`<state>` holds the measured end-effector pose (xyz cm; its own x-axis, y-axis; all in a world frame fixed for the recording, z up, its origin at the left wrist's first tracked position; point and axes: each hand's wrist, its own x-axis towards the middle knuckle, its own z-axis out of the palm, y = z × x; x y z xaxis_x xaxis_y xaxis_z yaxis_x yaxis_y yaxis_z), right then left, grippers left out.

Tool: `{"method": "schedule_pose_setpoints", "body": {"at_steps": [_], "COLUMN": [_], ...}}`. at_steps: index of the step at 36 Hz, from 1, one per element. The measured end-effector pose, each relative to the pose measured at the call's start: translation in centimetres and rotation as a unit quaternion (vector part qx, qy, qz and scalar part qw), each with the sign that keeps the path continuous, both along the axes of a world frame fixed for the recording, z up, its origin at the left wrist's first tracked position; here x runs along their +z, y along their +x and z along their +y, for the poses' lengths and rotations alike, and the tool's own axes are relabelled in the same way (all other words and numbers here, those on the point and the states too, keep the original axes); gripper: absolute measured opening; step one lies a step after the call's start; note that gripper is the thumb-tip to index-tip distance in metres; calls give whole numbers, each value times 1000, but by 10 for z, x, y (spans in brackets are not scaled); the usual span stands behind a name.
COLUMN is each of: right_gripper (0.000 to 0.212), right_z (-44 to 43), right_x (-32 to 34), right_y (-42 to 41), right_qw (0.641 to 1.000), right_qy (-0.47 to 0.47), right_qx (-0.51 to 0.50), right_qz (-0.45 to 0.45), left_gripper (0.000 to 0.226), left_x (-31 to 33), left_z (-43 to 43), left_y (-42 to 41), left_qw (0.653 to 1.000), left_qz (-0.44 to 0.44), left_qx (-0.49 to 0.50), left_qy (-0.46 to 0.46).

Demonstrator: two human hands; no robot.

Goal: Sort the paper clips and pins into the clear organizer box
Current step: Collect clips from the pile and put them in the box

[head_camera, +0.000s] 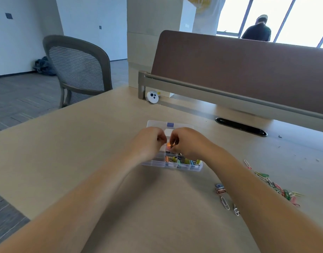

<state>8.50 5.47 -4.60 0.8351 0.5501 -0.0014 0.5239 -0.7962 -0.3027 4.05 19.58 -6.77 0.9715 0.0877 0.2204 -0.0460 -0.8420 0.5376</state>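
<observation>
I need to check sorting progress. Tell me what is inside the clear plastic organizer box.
The clear plastic organizer box holds colourful clips in its near-row compartments. The left hand and right hand cover the middle compartments; only a small orange item shows between their fingertips.

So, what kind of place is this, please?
Most likely an open-plan office: a brown divider screen stands along the back of the desk, a cable slot is set into it, and a mesh office chair stands beside.
</observation>
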Motion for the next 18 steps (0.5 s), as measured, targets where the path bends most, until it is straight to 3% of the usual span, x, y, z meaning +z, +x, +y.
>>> {"method": "schedule_pose_setpoints", "body": {"at_steps": [6, 18], "right_gripper": [8, 22], "right_z": [4, 9], "right_x": [2, 1], "right_y": [2, -1], "right_qw": [1000, 999], "right_qy": [-12, -36], "right_qx": [2, 9], "right_qz": [-9, -30], "left_gripper": [20, 21], "left_x": [1, 3], "left_z": [2, 4], "left_y": [1, 0], "left_qw": [1000, 1000], "left_qz": [-4, -7], "left_qx": [-1, 6], "left_qy": [-1, -8]}}
